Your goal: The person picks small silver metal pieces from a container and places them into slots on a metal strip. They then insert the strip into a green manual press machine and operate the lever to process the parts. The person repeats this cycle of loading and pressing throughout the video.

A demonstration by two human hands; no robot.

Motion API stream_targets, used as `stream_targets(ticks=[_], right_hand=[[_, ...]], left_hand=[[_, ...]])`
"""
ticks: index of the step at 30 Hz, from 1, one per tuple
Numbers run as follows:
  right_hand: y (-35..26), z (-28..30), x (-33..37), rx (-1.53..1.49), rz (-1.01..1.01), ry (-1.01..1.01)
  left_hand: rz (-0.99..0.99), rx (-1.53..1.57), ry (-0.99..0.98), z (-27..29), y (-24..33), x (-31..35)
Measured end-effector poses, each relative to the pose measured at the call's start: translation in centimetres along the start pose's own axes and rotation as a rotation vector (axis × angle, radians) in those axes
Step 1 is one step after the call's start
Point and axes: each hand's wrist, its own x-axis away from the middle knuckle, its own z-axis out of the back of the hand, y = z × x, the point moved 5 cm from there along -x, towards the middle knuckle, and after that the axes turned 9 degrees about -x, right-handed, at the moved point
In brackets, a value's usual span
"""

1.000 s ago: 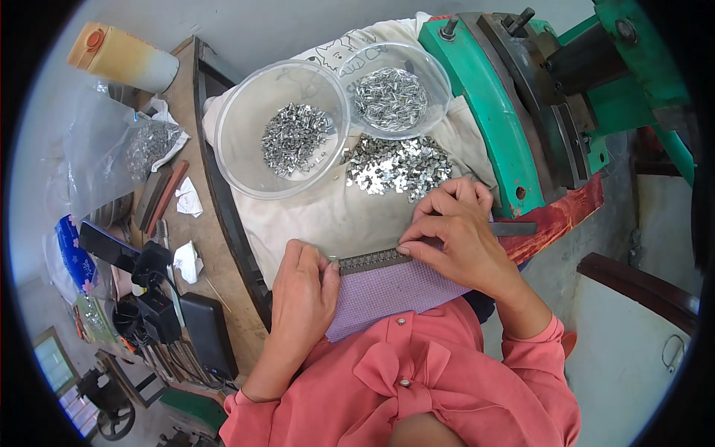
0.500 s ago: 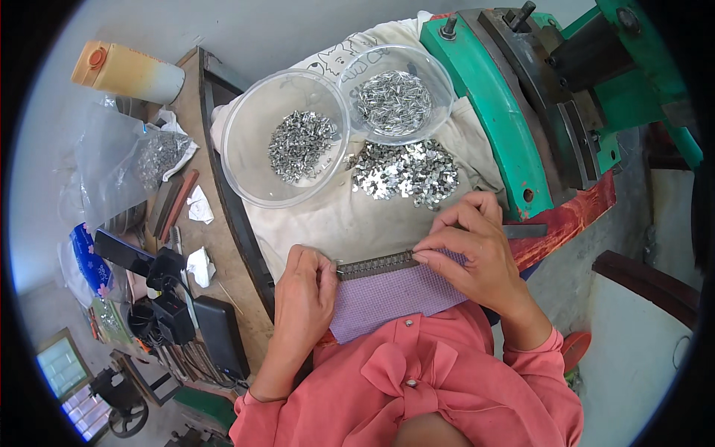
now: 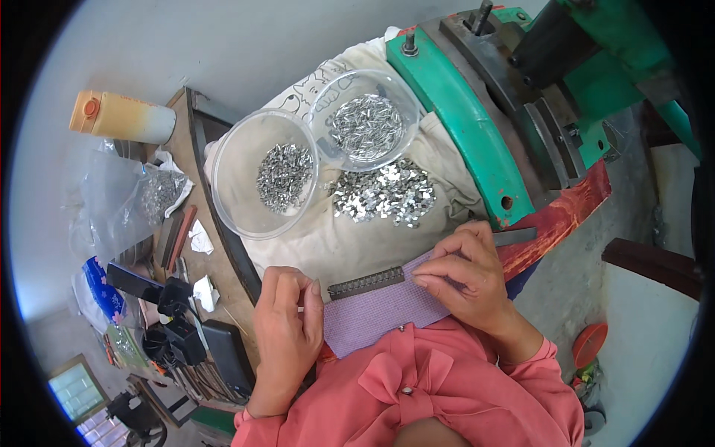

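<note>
A dark metal slotted bar (image 3: 365, 284) lies slightly tilted on a purple woven cloth (image 3: 376, 316), with a row of small metal parts along it. Just left of its end is my left hand (image 3: 287, 313), fingers curled and thumb against the forefinger, apart from the bar. To the bar's right, my right hand (image 3: 469, 279) has thumb and forefinger pinched together, also off the bar. Whatever either hand holds, if anything, is too small to make out. Loose shiny metal pieces (image 3: 387, 195) are heaped on the beige cloth beyond.
Two clear plastic tubs, a larger tub (image 3: 223, 182) and a smaller tub (image 3: 410, 112), hold small metal parts. A green machine (image 3: 454, 119) stands at the right, with a flat grey bar (image 3: 515, 236) near its base. A wooden side bench (image 3: 231, 287) with tools and a black case lies left.
Both hands have come away from the bar's ends, the left to the left, the right opening a gap on its side. The bar stays on the purple cloth. The whole view has shifted slightly.
</note>
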Motion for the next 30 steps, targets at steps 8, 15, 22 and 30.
stream_targets(ticks=[8, 15, 22, 30], right_hand=[[-1.1, 0.6, 1.7, 0.016, 0.095, 0.062], [0.2, 2.8, 4.6, 0.111, 0.025, 0.203], [2.5, 5.5, 6.3, 0.177, -0.055, 0.378], [1.7, 5.2, 5.4, 0.253, -0.002, 0.373]], left_hand=[[-0.418, -0.063, 0.256, 0.7, 5.5, -10.3], [-0.429, -0.106, 0.278, 0.8, 5.4, -10.5], [-0.005, 0.018, 0.080, -0.3, -2.5, -0.4], [0.202, 0.080, -0.153, -3.4, -4.4, 2.6]])
